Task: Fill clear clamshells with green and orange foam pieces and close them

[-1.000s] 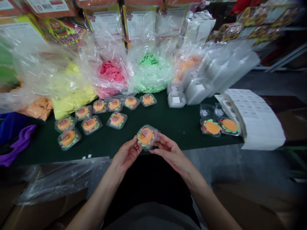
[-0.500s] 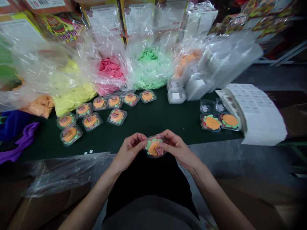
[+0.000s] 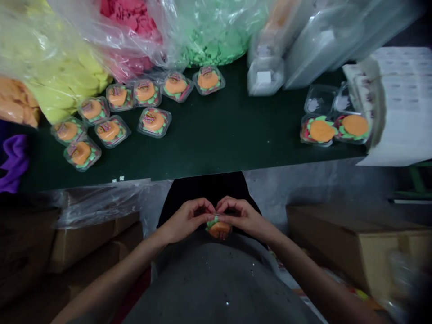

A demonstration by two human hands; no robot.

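Observation:
Close to my body, off the table's front edge, I hold a small clear plastic box [image 3: 220, 228] with an orange and green burger-shaped filling and a printed label. My left hand [image 3: 189, 219] pinches its far left edge between thumb and fingers. My right hand [image 3: 245, 218] grips the far right edge, its thumb lying across the top; the fingertips of both hands almost meet. Part of the box is hidden by the thumbs. On the table, the labelled burger box [image 3: 154, 122] is among several similar closed boxes at the left.
Two open burger boxes [image 3: 319, 129] stand at the right beside a stack of label sheets [image 3: 401, 103]. Bags of yellow [image 3: 67, 76], pink [image 3: 130, 20] and green pieces [image 3: 216, 45] line the back. Stacked empty containers [image 3: 266, 76] stand behind. Cardboard boxes [image 3: 364, 243] sit below the table.
My view has tilted down. Both hands have drawn the box toward my body, away from the table edge, and their fingertips have come closer together along its far edge.

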